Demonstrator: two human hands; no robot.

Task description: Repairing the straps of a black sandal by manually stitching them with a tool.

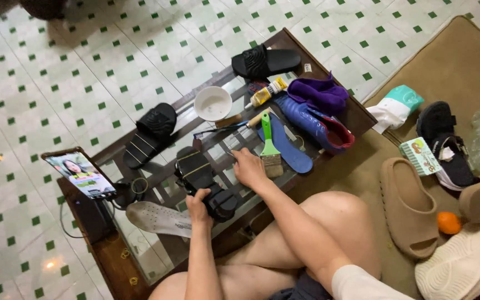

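My left hand (197, 204) was wrapped around the near end of the black sandal (204, 182), fingers curled shut on its heel, while it lay sole-up on the glass table (140, 244) in front of my knees. My right hand (249, 168) rested just beside the sandal's far end, fingers bent and loosely closed; whether they pinched anything I could not tell. The sandal looked light and rubbery to me, bendy through the middle, so I judged the thick heel the firm place to grip, with the straps too floppy to trust. A green-handled brush (270, 151) lay touching my right hand's far side, the blue insole (291, 149) next to it, and a white bowl (213, 103) stood farther back
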